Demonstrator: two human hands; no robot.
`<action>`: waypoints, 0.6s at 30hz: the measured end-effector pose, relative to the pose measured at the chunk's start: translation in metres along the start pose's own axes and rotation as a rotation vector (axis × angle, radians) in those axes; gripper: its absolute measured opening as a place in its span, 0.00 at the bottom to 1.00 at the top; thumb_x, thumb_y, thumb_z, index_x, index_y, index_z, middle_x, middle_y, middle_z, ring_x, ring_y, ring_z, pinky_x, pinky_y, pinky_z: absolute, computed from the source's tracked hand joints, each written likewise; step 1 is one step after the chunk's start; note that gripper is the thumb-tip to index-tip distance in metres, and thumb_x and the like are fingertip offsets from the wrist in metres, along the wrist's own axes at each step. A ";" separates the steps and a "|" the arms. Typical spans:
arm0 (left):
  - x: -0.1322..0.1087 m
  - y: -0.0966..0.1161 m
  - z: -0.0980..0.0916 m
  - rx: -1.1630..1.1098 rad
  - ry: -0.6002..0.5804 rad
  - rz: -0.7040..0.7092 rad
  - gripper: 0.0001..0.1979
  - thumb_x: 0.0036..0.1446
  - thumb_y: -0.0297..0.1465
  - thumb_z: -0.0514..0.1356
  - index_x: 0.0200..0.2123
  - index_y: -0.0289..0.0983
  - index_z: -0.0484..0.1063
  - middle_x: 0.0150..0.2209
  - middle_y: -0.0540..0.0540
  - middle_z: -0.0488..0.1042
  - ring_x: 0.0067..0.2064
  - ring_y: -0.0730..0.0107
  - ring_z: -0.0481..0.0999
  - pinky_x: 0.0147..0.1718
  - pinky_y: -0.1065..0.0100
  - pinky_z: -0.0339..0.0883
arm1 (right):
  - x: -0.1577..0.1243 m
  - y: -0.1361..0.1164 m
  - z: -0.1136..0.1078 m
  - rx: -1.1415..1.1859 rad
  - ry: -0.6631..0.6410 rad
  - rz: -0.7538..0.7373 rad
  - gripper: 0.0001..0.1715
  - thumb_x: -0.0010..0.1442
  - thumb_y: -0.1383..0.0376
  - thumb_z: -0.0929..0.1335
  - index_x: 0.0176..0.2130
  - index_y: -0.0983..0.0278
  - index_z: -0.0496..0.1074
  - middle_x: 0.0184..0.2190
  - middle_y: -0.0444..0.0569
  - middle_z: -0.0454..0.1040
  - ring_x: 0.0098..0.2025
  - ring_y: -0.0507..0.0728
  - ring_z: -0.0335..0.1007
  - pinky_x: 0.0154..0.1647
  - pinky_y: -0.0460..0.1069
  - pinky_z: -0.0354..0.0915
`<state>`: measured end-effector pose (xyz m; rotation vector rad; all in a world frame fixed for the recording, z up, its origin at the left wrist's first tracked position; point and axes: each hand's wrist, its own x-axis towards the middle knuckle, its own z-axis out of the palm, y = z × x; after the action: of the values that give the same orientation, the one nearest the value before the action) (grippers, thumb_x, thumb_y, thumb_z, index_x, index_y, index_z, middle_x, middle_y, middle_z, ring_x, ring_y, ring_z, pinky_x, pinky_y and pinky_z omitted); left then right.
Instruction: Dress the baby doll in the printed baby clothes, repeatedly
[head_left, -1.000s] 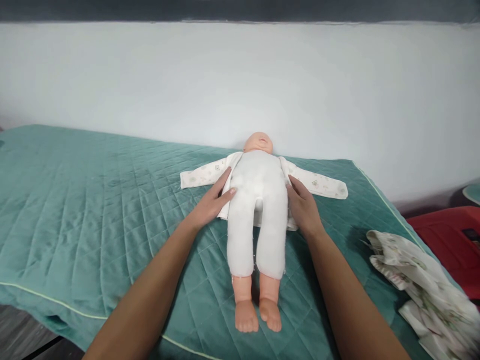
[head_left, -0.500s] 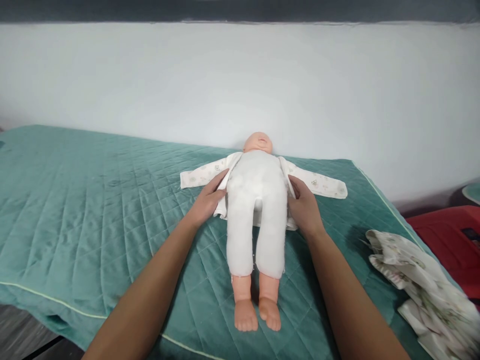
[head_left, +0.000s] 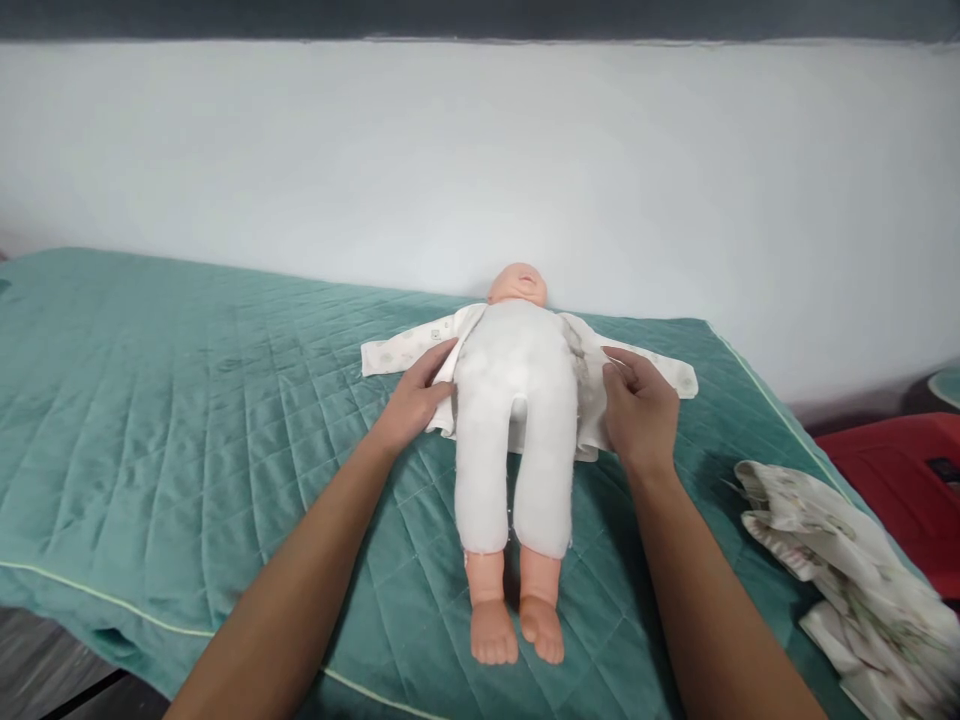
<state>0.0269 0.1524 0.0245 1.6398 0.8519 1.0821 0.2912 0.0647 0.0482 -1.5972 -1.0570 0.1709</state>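
A baby doll point(head_left: 517, 370) with a white cloth body lies on its back, feet toward me. Its arms are inside the sleeves of a white printed baby shirt point(head_left: 409, 347), which hangs open at the front and spreads out under the body. My right hand point(head_left: 641, 405) pinches the shirt's front edge on the right and holds that panel away from the doll's side. On the other side, my left hand point(head_left: 416, 395) has its thumb and fingers closed on the left front edge, close against the body. The fingertips of my left hand are partly hidden by cloth.
A green quilted cover point(head_left: 225, 420) lies beneath the doll. Crumpled floral cloth point(head_left: 847, 570) rests at the right edge, beside a red case-like object point(head_left: 900, 480). Behind the doll's head stands a white wall point(head_left: 480, 160).
My right hand has moved outward to the right, drawing the shirt's right front panel away from the doll's side. My left hand has stayed in place.
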 end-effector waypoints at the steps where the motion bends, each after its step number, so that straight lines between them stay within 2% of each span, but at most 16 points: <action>1: -0.001 0.001 -0.001 0.014 -0.014 0.008 0.37 0.49 0.27 0.59 0.65 0.38 0.63 0.68 0.45 0.62 0.70 0.53 0.57 0.69 0.55 0.47 | 0.000 0.000 0.001 -0.002 -0.031 0.017 0.19 0.59 0.62 0.67 0.48 0.63 0.78 0.37 0.49 0.81 0.41 0.59 0.76 0.51 0.57 0.69; 3: -0.003 0.004 -0.002 0.060 -0.059 0.009 0.39 0.48 0.27 0.59 0.66 0.40 0.61 0.69 0.47 0.60 0.71 0.53 0.55 0.70 0.55 0.45 | -0.001 0.001 0.004 0.015 -0.092 0.023 0.19 0.58 0.64 0.68 0.49 0.62 0.78 0.38 0.48 0.82 0.41 0.59 0.77 0.51 0.57 0.69; 5: -0.006 0.007 -0.004 0.108 -0.114 -0.004 0.42 0.47 0.26 0.58 0.68 0.42 0.58 0.71 0.49 0.56 0.72 0.53 0.51 0.71 0.54 0.43 | -0.002 0.002 0.007 0.063 -0.128 -0.001 0.19 0.57 0.65 0.68 0.48 0.62 0.77 0.42 0.49 0.81 0.45 0.59 0.77 0.54 0.57 0.68; 8: -0.009 0.013 -0.004 0.151 -0.161 0.004 0.45 0.45 0.24 0.57 0.69 0.42 0.54 0.72 0.50 0.53 0.72 0.53 0.50 0.71 0.53 0.42 | -0.004 0.003 0.010 0.119 -0.128 -0.008 0.16 0.58 0.63 0.69 0.47 0.62 0.77 0.45 0.50 0.80 0.49 0.59 0.76 0.56 0.57 0.67; 13: -0.007 0.012 -0.004 0.212 -0.111 0.017 0.44 0.44 0.24 0.56 0.68 0.41 0.58 0.70 0.49 0.57 0.71 0.53 0.53 0.71 0.53 0.43 | -0.003 -0.001 0.010 0.103 -0.096 -0.024 0.13 0.60 0.60 0.68 0.43 0.61 0.77 0.44 0.50 0.80 0.48 0.59 0.75 0.52 0.56 0.69; 18: -0.008 0.004 -0.007 0.204 -0.085 0.048 0.43 0.45 0.26 0.58 0.68 0.40 0.58 0.69 0.47 0.59 0.70 0.52 0.55 0.70 0.53 0.46 | -0.009 0.003 0.011 0.096 -0.140 -0.107 0.16 0.60 0.62 0.67 0.48 0.62 0.74 0.49 0.51 0.78 0.52 0.59 0.73 0.53 0.56 0.69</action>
<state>0.0175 0.1460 0.0271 1.8708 0.8943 0.9759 0.2808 0.0661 0.0388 -1.4546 -1.2219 0.2604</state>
